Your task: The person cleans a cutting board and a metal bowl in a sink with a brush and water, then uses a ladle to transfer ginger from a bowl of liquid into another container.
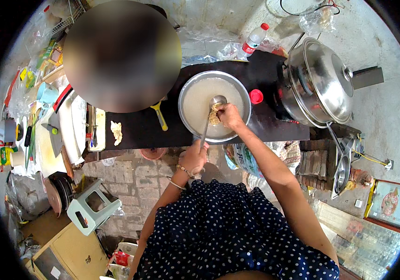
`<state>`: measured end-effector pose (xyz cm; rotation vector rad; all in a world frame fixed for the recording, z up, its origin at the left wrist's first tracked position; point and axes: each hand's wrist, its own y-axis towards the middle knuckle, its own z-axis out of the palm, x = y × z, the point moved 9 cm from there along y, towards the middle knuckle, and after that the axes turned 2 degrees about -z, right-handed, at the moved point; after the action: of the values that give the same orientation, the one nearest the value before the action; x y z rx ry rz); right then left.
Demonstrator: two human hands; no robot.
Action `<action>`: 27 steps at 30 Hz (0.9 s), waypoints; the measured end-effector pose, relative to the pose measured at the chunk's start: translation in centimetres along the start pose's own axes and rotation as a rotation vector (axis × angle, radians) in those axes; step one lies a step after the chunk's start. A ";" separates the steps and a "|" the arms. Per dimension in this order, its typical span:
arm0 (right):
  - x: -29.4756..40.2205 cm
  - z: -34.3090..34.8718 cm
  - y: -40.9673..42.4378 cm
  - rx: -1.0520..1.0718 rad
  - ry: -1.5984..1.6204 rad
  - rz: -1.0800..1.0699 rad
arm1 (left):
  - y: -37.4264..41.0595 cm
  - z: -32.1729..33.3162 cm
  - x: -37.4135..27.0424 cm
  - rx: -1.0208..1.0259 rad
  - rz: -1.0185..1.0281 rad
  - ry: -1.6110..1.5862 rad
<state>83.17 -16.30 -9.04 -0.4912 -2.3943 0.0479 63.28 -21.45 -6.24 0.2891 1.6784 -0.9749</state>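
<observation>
A round metal basin (193, 126) full of cloudy, pale liquid stands on the dark table. My left hand (193, 157) grips the handle of a metal ladle (205, 126) near the basin's close rim. The ladle's bowl is over the liquid, towards the middle of the basin. My right hand (230, 117) holds a tan, crumbly-looking lump (214, 114) at the ladle's bowl; what it is made of I cannot tell. A red round lid (256, 96) lies just right of the basin, and a yellow-grey peeler-like tool (160, 117) lies to the left.
A large lidded steel pot (322, 84) stands at the table's right end. Behind the basin is a plastic bottle with a red cap (254, 41). A pale crumpled piece (116, 133) lies left on the dark table (137, 134). A plastic stool (91, 206) stands on the brick floor.
</observation>
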 end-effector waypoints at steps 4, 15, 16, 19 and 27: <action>2.6 -2.2 -1.4 0.018 -0.226 0.002 | 0.8 -3.1 -2.5 -0.192 0.420 0.370; 2.4 -2.9 -0.7 -0.176 0.052 -0.134 | 1.5 -0.5 1.4 0.154 -0.290 -0.509; 3.7 -3.7 -0.6 -0.214 0.049 -0.164 | 1.3 -0.2 1.4 0.189 -0.308 -0.534; 4.2 -3.3 0.3 -0.242 -0.087 -0.214 | 1.4 0.9 0.8 0.311 -0.319 -0.630; 5.0 0.4 -0.6 0.094 0.010 -0.361 | 2.5 1.2 1.4 0.209 -0.258 -0.568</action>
<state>79.23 -15.01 -6.08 -0.0115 -2.4217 -0.0030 65.13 -21.15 -8.68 -0.0734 1.1107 -1.2861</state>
